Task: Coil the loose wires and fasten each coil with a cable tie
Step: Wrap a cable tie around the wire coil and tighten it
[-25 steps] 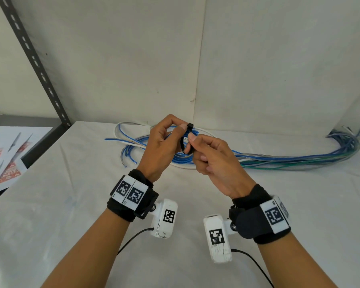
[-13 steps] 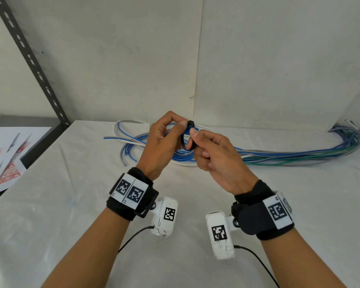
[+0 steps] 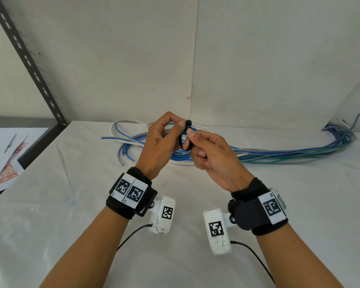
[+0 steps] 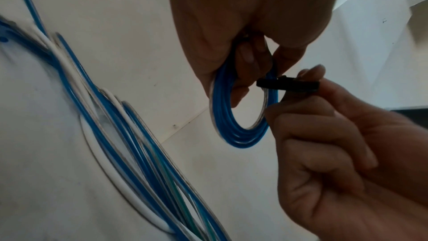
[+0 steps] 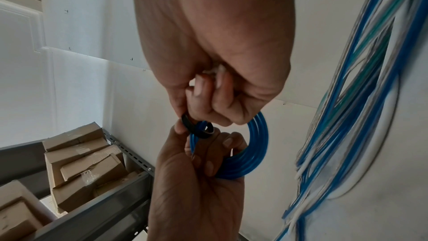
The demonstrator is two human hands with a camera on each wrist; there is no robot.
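Barely shifted since a second ago: both hands a touch higher against the wall, same pose, same pinch. Left hand (image 3: 160, 142) up off the desk (image 3: 71, 204), fingers curled round a small blue coil (image 4: 231, 131), thumb and forefinger clamped at its top. Right hand (image 3: 212, 156) close in beside it, fingertips pinching the black cable tie (image 3: 184, 140), looped round the coil strands and not yet drawn tight. Tie head (image 3: 188, 122) poking up just above the two thumbs. From the left wrist view, tie strap (image 4: 289, 85) lying flat across the coil's upper side, right fingertips clamped on its end. From the right wrist view, black loop (image 5: 199, 129) open and slack round the blue turns. Behind the hands, more loose wires (image 3: 289, 154) sprawled along the back of the desk, blue, white and some green, trailing off to the right. Likely handling: light coil, springy plastic sheath, keen to unwind if the left pinch eases, so best held right beside the tie where the turns bunch. Tie itself thin, stiff and smooth, probably slick between fingertips; best taken on the tail close to the head for a straight pull. Papers (image 3: 2, 161) off to the left, grey shelf upright (image 3: 29, 65) beside them, cardboard boxes (image 5: 81, 162) below.
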